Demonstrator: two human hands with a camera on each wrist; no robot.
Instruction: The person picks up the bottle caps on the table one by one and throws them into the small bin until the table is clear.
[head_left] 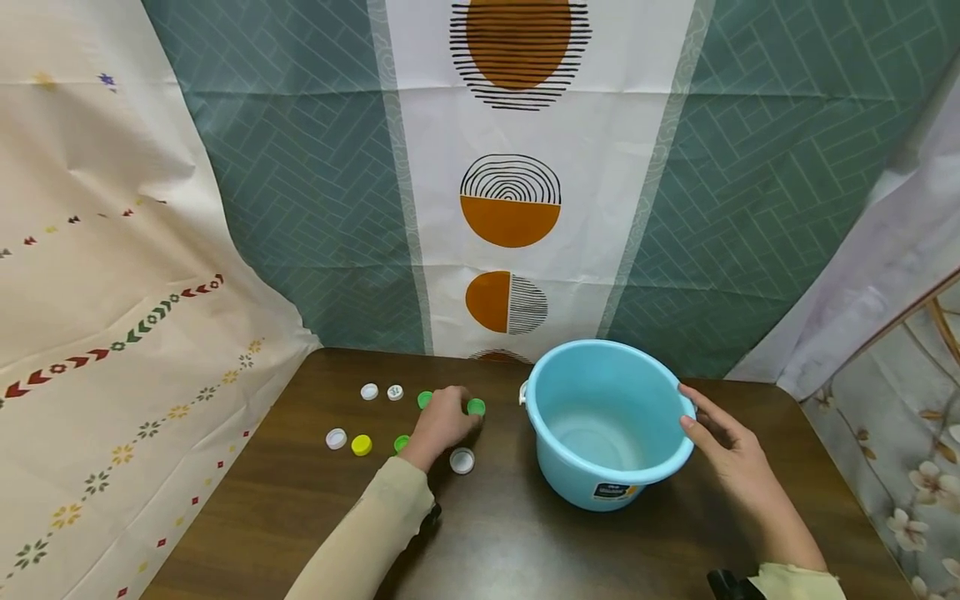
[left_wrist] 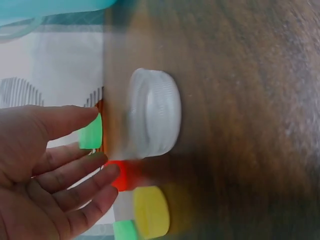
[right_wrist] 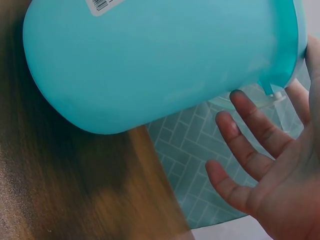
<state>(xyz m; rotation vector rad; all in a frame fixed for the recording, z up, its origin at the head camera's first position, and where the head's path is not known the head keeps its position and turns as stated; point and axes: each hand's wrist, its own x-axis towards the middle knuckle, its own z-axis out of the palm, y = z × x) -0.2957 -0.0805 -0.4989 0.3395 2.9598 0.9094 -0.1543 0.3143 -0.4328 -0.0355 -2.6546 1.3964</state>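
Observation:
Thumb and index finger of the left hand [head_left: 442, 423] [left_wrist: 60, 175] pinch a small green cap [head_left: 476, 407] [left_wrist: 91, 132] above the wooden table, left of the light-blue bucket [head_left: 615, 479] [right_wrist: 150, 65]. The other fingers are loosely bent. Just below that hand lies a white cap [head_left: 462, 461] [left_wrist: 162, 114]. A red cap [left_wrist: 120, 175] shows under the fingers in the left wrist view; the hand hides it in the head view. On the bucket's right side, the right hand [head_left: 738, 467] [right_wrist: 280, 165] holds the rim between thumb and index finger, its other fingers spread outside.
Left of the left hand are green caps [head_left: 425, 399] [head_left: 402, 443], a yellow cap [head_left: 362, 445] and white caps [head_left: 369, 391] [head_left: 395, 392] [head_left: 336, 438]. Patterned cloth [head_left: 300, 167] hangs behind the table [head_left: 495, 533]. A white handle joint [head_left: 522, 393] juts from the bucket's left side.

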